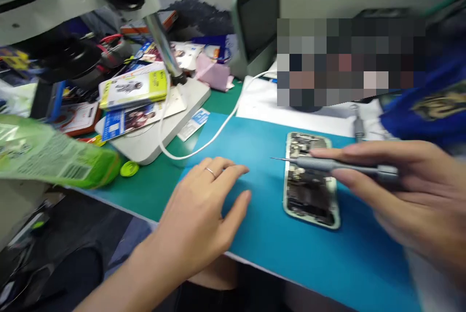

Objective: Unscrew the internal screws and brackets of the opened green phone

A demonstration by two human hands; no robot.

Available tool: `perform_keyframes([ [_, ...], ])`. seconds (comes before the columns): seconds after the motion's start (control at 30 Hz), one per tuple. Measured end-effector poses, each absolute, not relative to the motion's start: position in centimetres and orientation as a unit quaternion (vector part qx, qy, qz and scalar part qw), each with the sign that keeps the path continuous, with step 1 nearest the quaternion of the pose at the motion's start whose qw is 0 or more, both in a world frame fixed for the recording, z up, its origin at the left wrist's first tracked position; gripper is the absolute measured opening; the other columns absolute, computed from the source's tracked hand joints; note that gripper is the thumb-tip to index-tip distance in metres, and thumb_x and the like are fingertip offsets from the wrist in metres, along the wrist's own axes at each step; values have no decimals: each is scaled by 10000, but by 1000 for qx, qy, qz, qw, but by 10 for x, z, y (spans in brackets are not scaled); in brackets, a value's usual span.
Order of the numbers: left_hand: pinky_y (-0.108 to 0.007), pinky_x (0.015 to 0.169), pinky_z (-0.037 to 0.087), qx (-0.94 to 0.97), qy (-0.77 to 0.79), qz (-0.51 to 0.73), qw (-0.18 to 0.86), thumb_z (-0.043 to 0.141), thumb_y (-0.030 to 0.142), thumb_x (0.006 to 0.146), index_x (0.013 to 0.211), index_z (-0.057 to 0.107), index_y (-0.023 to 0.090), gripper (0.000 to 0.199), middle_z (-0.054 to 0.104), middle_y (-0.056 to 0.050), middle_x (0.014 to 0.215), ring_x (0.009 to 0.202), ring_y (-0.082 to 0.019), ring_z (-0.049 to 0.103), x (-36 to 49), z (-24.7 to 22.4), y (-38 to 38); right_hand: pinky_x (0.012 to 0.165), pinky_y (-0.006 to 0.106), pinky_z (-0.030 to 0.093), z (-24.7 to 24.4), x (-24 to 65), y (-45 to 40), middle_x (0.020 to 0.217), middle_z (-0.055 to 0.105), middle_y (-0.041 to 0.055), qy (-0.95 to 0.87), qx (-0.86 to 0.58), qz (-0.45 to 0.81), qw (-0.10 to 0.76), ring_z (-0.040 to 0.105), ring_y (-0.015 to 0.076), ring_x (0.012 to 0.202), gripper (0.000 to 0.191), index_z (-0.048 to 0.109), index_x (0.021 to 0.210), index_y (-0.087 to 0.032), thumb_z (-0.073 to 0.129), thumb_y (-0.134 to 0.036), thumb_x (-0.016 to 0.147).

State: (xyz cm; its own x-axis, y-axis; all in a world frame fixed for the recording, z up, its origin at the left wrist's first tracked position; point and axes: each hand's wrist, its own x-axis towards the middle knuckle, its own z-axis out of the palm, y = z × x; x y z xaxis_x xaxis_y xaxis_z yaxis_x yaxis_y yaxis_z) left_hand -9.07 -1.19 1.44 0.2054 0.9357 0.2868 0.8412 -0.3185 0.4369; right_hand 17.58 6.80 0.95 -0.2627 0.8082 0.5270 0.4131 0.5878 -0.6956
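An opened smartphone (pixel 311 200) lies on the blue work mat (pixel 260 234), its inner parts exposed inside a pale frame. Gripped in my right hand (pixel 411 195) is a grey precision screwdriver (pixel 320 163), held almost level above the phone's upper half with its thin tip pointing left past the phone's edge. My left hand (pixel 204 210), with a ring on one finger, rests palm down at the mat's left side. Its fingers are apart and hold nothing; it does not touch the phone.
A microscope (pixel 165 45) on a pale base stands at the left, with boxes (pixel 134 90) piled there. A white cable (pixel 218 132) curves across the mat. Nearby are a green plastic packet (pixel 54 156), a green cap (pixel 129 169) and a monitor (pixel 257 21). The back right is pixelated.
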Motion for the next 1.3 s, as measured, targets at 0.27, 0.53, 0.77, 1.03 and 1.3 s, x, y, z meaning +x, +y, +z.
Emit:
perform_keyframes([
  [0.27,-360,765,542,891,332,309,10,588,201,958,1086,685,127,177,706,-94,974,869,-220,674,-57,34,89,829,255,679,8,205,82,1154,781,-52,-824,-307,104,464,786,135,886,588,578,1391,-354,797,-181,873],
  [0.53,-320,689,521,873,288,390,61,574,162,852,1028,660,143,197,674,-72,874,762,-180,622,-43,14,95,805,223,673,6,204,76,1022,796,-56,-740,-359,203,531,790,140,896,352,689,1177,-320,790,-167,877],
  [0.77,-287,628,476,831,337,419,141,578,185,846,986,688,119,190,588,-15,738,671,-135,553,-46,5,90,790,234,678,-5,198,88,927,806,8,-581,-458,369,563,797,178,859,247,674,1116,-256,775,-363,918],
  [1.03,-270,591,463,826,359,402,163,670,217,922,998,740,104,153,615,-7,702,626,-115,547,-44,-1,89,734,239,682,-6,201,94,841,798,7,-498,-498,397,588,788,193,736,328,744,1015,-275,906,-395,756],
  [1.3,-225,486,372,846,338,384,149,652,207,997,977,742,157,104,598,41,636,528,-69,504,-45,-2,90,766,236,676,-7,202,91,875,802,20,-513,-516,378,573,794,205,788,325,739,1032,-282,883,-439,787],
])
